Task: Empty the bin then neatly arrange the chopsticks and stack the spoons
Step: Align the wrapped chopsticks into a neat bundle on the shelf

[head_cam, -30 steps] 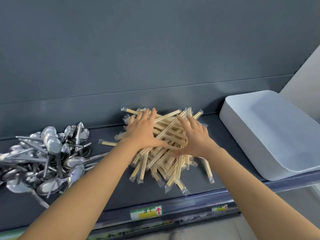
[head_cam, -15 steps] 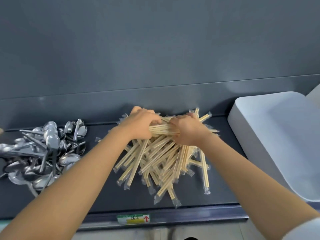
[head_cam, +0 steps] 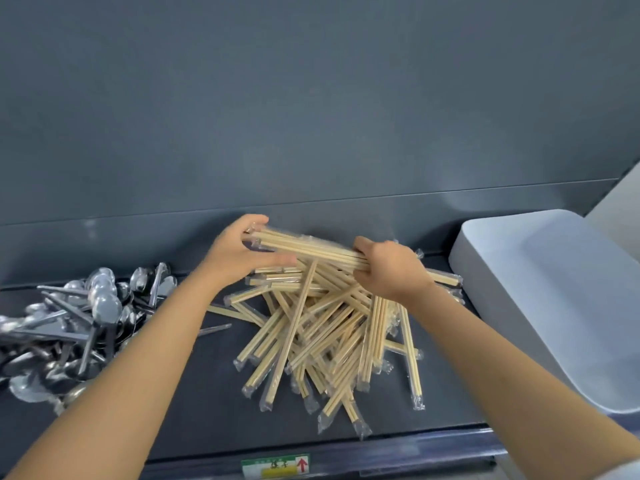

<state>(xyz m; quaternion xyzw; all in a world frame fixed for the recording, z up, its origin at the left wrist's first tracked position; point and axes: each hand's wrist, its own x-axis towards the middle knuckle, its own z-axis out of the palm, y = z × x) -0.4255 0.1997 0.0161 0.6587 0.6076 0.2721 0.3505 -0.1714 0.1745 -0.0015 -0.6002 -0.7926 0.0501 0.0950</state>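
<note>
- Head view: the white bin (head_cam: 554,289) sits at the far right of the desk (head_cam: 207,393), and it looks turned bottom-up. Chopsticks and spoons are both out on the surface, so I judge the emptying step done.
- Head view, centre: the left grip (head_cam: 239,252) is curled round one end of a small bundle of chopsticks (head_cam: 311,249). The right grip (head_cam: 391,268) is clenched round the other end, so both are grasping that bundle.
- The bundle is held level above the back of the heap, its sticks lying side by side. This looks like the first neat batch being squared up.
- Below it, the pile of chopsticks (head_cam: 329,334) is a real tangle. Wrapped pairs cross at every angle and fan out toward the front edge of the desk, with a few strays lying off to the left.
- I judge the arranging as barely begun: one handful gathered and most of the heap left to sort.
- Head view, left: the spoons (head_cam: 86,317) lie in a loose jumble, bowls and handles pointing all ways, well apart from both grips. Nothing there is stacked, so that whole step is yet to come.
- Front edge: a green label (head_cam: 277,465) with a red arrow sits on the rail, and it plays no part in the job.
</note>
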